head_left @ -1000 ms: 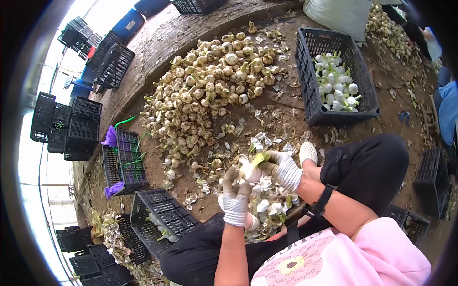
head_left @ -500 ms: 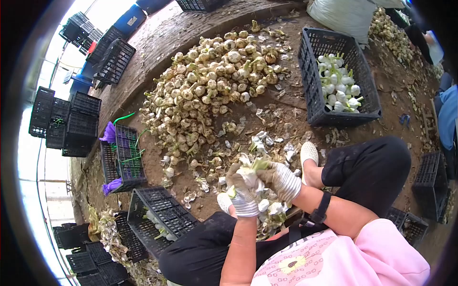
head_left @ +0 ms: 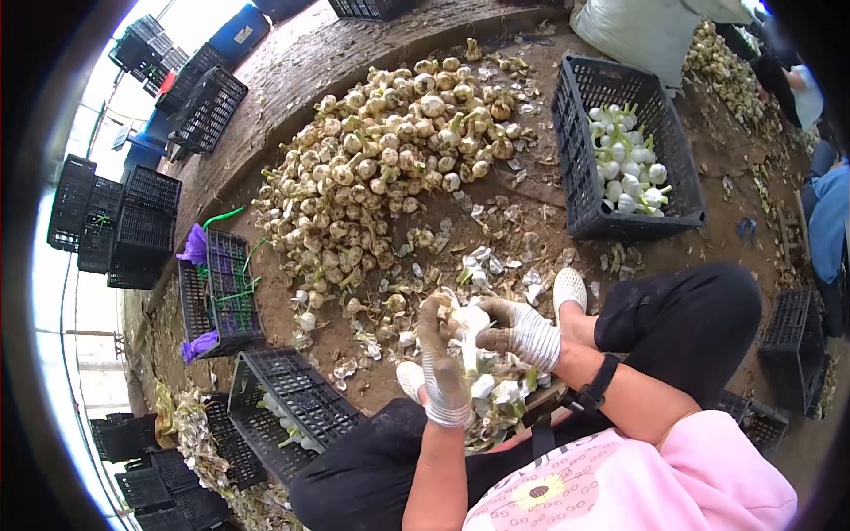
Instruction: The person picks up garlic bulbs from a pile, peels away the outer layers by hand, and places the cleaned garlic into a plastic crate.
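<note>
A whitish garlic bulb [head_left: 467, 320] is between my two gloved hands, its pale stem pointing down toward my lap. My right hand [head_left: 524, 334], in a striped glove with a dirty palm, is closed on the bulb from the right. On the bulb's left side, my left hand [head_left: 443, 367] has its fingers stretched upward, fingertips right at the bulb. Below the hands lies a heap of white peeled skins and trimmings [head_left: 506, 391]. Ahead of them spreads a large pile of unpeeled garlic [head_left: 381, 164].
A black crate [head_left: 589, 190] holding clean white bulbs stands front right. Another crate [head_left: 297, 398] with some bulbs is by my left knee. Further left is a crate with purple cloth [head_left: 199, 243]. A white sack [head_left: 637, 35] and another person's blue clothing [head_left: 830, 217] are at right.
The bulb has turned so its stem points down instead of up to the right. My left hand has opened out from its grip, fingers straightening upward. The right hand stays on the bulb.
</note>
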Motion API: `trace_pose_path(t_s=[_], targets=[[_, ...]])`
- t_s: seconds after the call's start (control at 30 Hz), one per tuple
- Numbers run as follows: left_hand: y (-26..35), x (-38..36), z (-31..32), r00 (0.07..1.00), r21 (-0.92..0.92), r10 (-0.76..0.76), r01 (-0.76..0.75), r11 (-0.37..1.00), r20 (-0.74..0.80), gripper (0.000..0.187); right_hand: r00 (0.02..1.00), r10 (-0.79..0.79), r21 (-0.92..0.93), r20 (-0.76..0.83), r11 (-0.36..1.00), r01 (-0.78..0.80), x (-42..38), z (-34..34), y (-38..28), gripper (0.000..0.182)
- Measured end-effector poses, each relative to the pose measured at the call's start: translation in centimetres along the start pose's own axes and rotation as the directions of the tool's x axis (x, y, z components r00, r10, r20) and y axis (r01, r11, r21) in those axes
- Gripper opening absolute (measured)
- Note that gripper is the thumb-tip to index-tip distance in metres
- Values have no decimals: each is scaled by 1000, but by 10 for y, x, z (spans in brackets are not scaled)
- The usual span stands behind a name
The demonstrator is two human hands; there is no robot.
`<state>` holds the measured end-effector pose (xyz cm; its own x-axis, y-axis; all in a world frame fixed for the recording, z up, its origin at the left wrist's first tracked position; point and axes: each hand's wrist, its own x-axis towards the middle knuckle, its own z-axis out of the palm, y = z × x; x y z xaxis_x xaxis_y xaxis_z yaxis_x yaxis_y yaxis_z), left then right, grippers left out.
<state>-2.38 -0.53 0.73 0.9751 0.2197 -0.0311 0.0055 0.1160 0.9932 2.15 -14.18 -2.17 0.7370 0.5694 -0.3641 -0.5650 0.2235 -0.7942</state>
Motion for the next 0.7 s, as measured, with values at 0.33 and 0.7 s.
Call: trace_pose_path(t_s=[0.33, 0.7], targets=[[13, 9, -18, 881, 858, 368, -415, 302, 296, 14, 998, -50, -175, -40, 984, 43, 5, -4, 13, 44], [-13, 10, -55, 909, -207, -377, 340, 917, -177, 8, 937, -93, 13, 338, 996, 94, -5, -3, -16, 57]])
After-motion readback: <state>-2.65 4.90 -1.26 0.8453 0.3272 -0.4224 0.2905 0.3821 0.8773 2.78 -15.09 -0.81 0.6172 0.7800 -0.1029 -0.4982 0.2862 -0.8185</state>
